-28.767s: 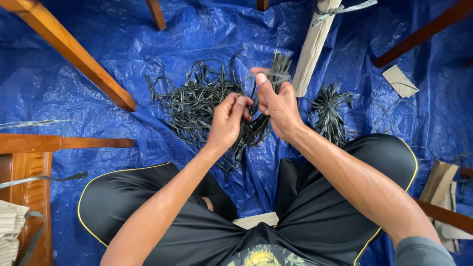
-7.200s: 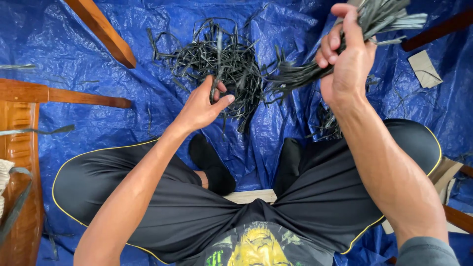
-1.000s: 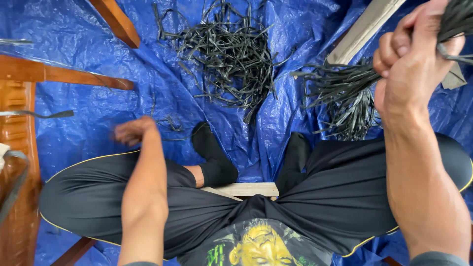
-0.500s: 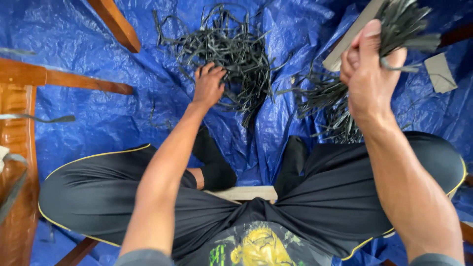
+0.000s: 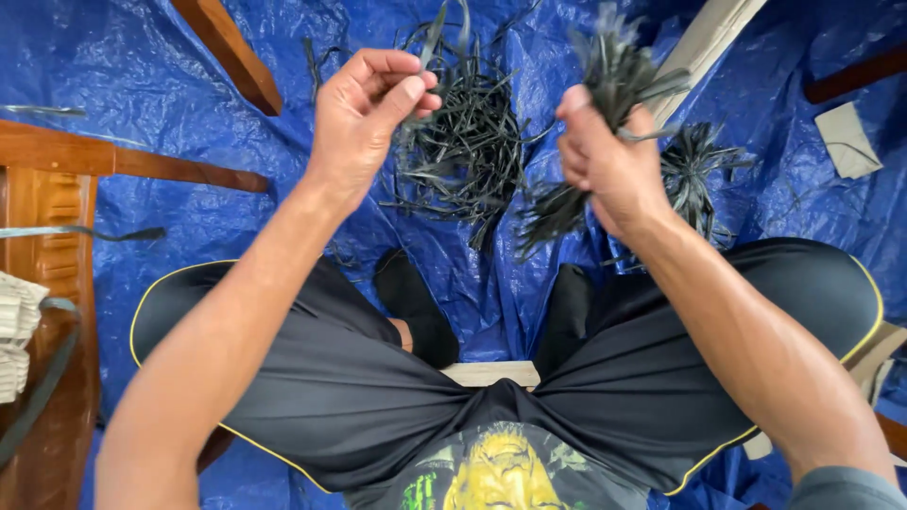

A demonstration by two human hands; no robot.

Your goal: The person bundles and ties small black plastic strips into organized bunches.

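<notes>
Fingertips of the left hand pinch one thin dark strip above the loose pile on the blue tarp. Right hand fists a bundle of strips. They look light, limp, best gripped mid-length.

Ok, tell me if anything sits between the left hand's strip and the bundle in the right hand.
Nothing visible does. The left hand pinches a dark strip; the right hand grips the bundle. Only open air over the blue tarp separates them.
</notes>
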